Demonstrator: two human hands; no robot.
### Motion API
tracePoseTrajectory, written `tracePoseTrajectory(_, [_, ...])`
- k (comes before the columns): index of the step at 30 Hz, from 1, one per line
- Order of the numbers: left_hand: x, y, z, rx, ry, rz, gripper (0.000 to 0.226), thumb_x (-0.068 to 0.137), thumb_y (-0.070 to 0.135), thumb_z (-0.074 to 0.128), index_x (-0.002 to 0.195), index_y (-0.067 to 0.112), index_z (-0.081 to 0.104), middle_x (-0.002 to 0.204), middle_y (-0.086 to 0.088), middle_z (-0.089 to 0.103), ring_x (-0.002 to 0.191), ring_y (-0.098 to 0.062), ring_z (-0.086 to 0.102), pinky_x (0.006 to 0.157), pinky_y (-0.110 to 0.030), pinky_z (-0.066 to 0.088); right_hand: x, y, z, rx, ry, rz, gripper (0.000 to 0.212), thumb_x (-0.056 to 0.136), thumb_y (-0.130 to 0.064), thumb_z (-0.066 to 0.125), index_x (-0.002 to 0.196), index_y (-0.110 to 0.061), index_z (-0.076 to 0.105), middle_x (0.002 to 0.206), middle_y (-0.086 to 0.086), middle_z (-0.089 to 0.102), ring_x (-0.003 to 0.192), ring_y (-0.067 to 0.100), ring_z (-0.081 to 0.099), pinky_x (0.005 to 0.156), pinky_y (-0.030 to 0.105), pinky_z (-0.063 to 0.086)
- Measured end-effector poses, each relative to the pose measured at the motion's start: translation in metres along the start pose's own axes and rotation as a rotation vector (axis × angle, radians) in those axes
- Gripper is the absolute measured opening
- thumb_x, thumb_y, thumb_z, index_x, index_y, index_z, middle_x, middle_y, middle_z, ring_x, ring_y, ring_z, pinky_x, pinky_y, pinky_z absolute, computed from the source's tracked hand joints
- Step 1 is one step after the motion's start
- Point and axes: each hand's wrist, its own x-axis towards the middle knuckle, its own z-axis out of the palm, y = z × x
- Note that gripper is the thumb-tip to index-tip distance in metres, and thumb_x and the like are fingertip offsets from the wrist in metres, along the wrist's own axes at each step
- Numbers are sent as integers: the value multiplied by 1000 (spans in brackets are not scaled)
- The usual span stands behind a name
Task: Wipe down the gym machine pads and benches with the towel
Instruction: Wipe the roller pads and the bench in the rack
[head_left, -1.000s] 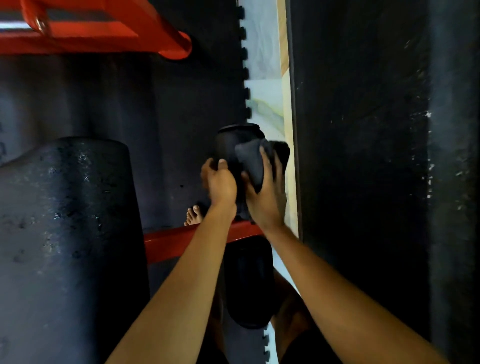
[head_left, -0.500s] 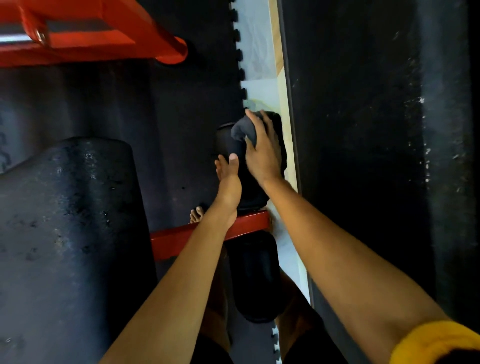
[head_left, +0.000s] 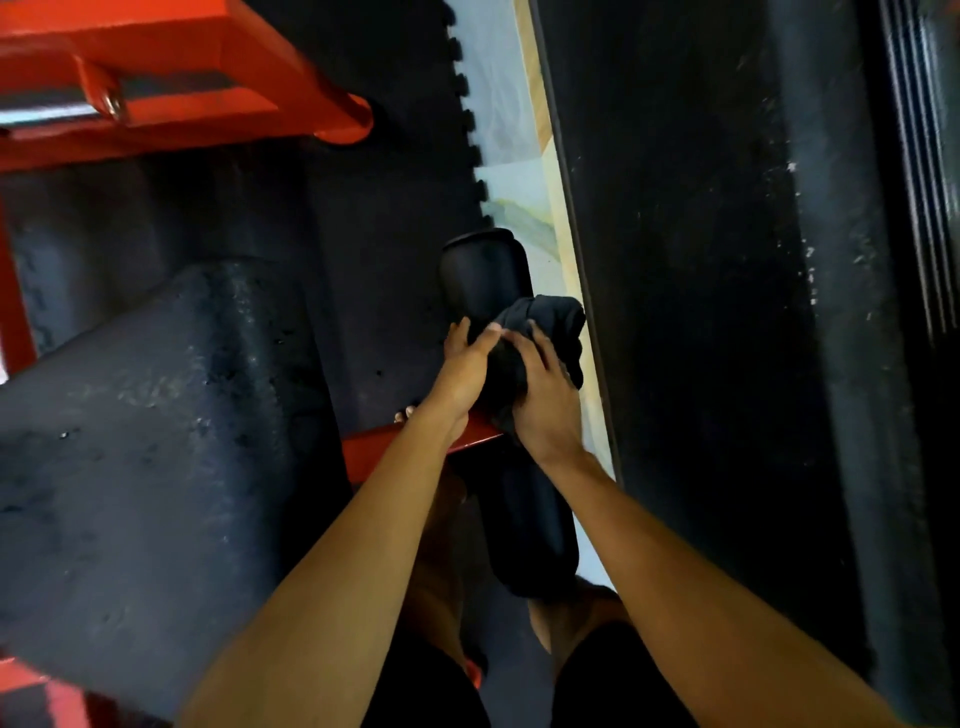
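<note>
While we are looking straight down, our left hand (head_left: 465, 371) is curling round the near end of the upper roller pad (head_left: 483, 270), fingers wrapping its 9 o'clock side and thumb lying across the top, tip meeting the edge of the towel (head_left: 550, 317). Our right hand (head_left: 545, 405) is clutching that dark towel, bunched into a wad, and is pressing it against the 3 o'clock side of the same pad; the fingers are bending over the cloth, so this grip is closing on the towel. Towel position: sitting just off frame centre toward 2 o'clock, covering the near right part of the pad. A red crossbar (head_left: 384, 447) is coming in from 8 o'clock and passing under our left wrist; the lower roller pad (head_left: 535, 535) is extending past it toward 6 o'clock, between our forearms. A large scuffed bench pad (head_left: 156, 441) is filling 8 to 9 o'clock, and a red frame (head_left: 182, 78) is occupying 10 to 11 o'clock. A black floor mat (head_left: 374, 208) with a toothed edge is meeting a pale floor strip (head_left: 504, 130) near 12 o'clock, and a dark panel (head_left: 701, 312) is taking up the 3 o'clock side.
</note>
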Motion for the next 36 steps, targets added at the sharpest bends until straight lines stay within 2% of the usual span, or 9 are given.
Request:
tracePoseTrajectory(4, [-32,-12,-1,-53,19,-3,53,99,40,63,142,10,54,139,-9,61,122,-20,62,93,-28,55,-17,-11,-14,116,22,-55,66,96,-6,55,154,-34,40,166,0,32,148,30,39,115,53,42])
tracePoseTrajectory(8, [-75,-11,-2,-113,147,59,29,101,26,64,122,6,62,103,-5,72,85,-8,72,66,-19,56,-43,-21,-29,223,26,-112,64,97,-5,54,154,-32,39,162,-3,37,144,24,45,113,49,44])
tracePoseTrajectory(14, [-140,3,-9,-133,222,155,11,101,24,62,102,13,64,104,-7,70,92,-19,70,69,-22,55,-94,-45,-48,369,1,-124,72,94,-10,69,156,-26,35,161,-1,40,146,14,40,119,34,38])
tracePoseTrajectory(20, [-200,8,-43,-102,270,163,25,106,29,55,119,8,58,111,-9,67,87,-13,67,62,-19,55,-137,-94,-65,470,-151,-99,55,89,-6,70,137,-20,46,124,-1,63,114,14,63,91,25,53])
tracePoseTrajectory(23, [-224,4,-72,-51,305,212,22,106,31,54,118,13,58,118,-12,67,102,-23,69,85,-34,59,-153,-122,-67,484,-168,-68,43,92,-10,67,129,-20,47,109,-5,62,100,14,64,81,29,53])
tracePoseTrajectory(26, [-238,8,-107,-81,395,311,17,107,24,52,118,12,59,114,-9,68,97,-18,69,87,-34,57,-160,-152,-64,524,-155,-34,43,93,-15,68,130,-19,48,105,-11,60,99,13,62,85,30,53])
tracePoseTrajectory(31, [-238,13,-167,58,582,484,18,107,22,50,120,24,61,122,-4,63,112,-20,61,101,-32,50,-166,-199,-58,625,-16,33,45,93,-13,70,133,-14,50,103,-15,58,95,-3,60,75,2,43])
tracePoseTrajectory(34, [-227,17,-197,163,585,540,25,107,16,48,130,18,58,134,0,54,118,-11,55,99,-13,43,-166,-231,-48,687,131,7,46,92,-12,71,133,-14,51,111,-11,63,100,-7,60,89,9,47])
tracePoseTrajectory(36, [-219,21,-211,237,564,565,30,107,14,47,135,16,56,135,5,50,126,-13,52,106,-19,40,-163,-246,-37,676,188,-48,48,93,-15,72,136,-15,51,124,-6,62,117,3,59,104,22,48])
